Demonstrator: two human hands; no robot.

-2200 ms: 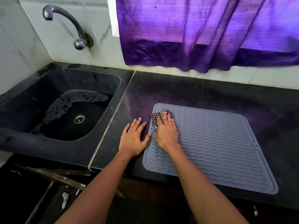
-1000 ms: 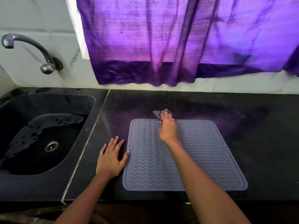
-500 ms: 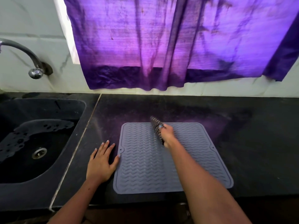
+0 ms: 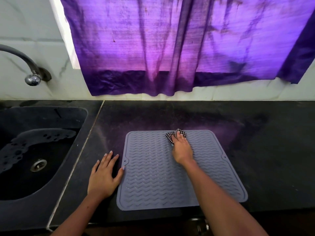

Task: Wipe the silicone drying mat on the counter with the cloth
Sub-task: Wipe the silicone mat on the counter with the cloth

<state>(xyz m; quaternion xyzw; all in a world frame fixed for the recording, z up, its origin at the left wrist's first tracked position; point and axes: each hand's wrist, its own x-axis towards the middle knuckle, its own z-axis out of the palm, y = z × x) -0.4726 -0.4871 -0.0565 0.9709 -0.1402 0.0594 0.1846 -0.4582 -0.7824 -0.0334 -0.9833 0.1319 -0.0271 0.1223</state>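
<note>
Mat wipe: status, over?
Right hand presses cloth at mat far edge. Left hand flat on counter, thumb touching mat. Nothing in the way.

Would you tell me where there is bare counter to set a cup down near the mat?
Bare counter lies right of the mat, and a strip runs between its far edge and the wall. Left is crowded: the left hand lies flat between mat and sink. The right hand presses the cloth on the mat.
</note>
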